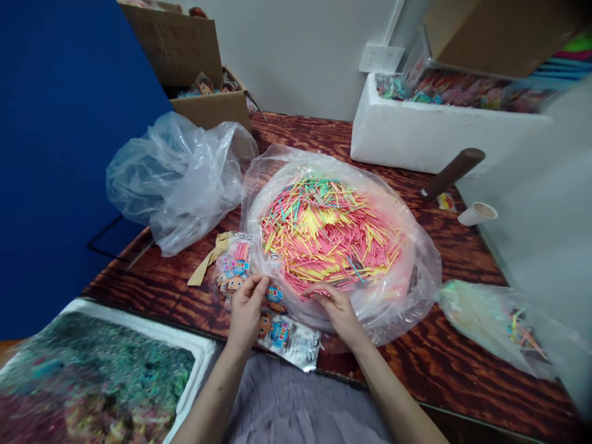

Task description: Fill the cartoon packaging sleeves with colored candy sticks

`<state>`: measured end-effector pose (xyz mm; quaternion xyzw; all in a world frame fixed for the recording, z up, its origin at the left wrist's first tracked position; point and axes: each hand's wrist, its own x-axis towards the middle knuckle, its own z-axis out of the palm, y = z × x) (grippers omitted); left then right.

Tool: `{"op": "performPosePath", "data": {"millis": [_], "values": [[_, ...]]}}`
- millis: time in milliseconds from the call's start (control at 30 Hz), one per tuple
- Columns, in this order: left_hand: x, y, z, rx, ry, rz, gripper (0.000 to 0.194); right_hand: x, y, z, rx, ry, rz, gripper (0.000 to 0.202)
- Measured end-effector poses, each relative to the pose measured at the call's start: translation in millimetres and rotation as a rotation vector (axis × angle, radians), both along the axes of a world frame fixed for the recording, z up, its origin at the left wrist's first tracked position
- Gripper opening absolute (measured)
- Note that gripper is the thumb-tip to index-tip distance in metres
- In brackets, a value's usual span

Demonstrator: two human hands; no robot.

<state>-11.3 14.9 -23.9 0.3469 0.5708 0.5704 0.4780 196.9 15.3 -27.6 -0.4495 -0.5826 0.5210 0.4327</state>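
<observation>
Fingers (319, 287) of my right hand (341, 313) curl closed around a small bundle of pink sticks (322, 293), the cut ends showing. On my left hand (247, 306), thumb and forefinger are pinched together at the edge of a small packet (274, 292); I can't make out how wide its mouth is.

Just past them, a big heap of sticks (330, 237), pink, yellow and green, fills a clear bag (419, 246), its loose rim reaching under my right wrist. More packets (234, 264) lie beside my left hand, another (291, 339) below it, near a tan strip (209, 262) on the table (173, 302).

Farther out, a crumpled bag (189, 179) covers part of a cardboard box (210, 110). Rightward I see a foam box (439, 135), a brown tube (456, 172), a paper cup (477, 213) and a smaller bag (490, 317).

The foam tray (203, 357) at lower left is cut off, its contents blurred. I read "Stick" on the packets; the box's print is too faint.
</observation>
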Motion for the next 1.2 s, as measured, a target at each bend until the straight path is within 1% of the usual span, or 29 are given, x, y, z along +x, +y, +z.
{"op": "performPosePath", "data": {"millis": [133,333,533,700,800,867,1033,1200], "values": [[0,3,-1.8,-0.002,-0.054,0.021,0.028,-1,-2,3.3,0.018,-0.006,0.012,0.022],[-4,4,-2.6,0.003,-0.073,0.05,0.028,-6,-3,10.7,0.029,-0.01,0.014,0.023],[-7,1,-0.4,-0.017,-0.044,0.06,0.029,-9,-3,10.9,0.032,0.006,0.031,0.026],[-6,1,-4.2,-0.044,-0.08,0.081,0.031,-11,-3,12.1,0.022,0.004,0.042,0.031],[-6,-1,-5.3,-0.033,-0.076,0.058,0.029,-11,-3,13.5,0.021,0.003,0.041,0.031],[-8,-1,-4.0,-0.014,-0.03,0.035,0.026,-10,-4,14.2,0.023,0.003,0.042,0.031],[-11,-2,5.0,0.041,0.18,-0.016,0.024,-9,-4,16.6,0.023,-0.013,0.032,0.029],[-9,-4,11.6,0.109,0.268,-0.095,0.021,-9,-5,19.2,0.024,-0.017,0.029,0.027]]}}
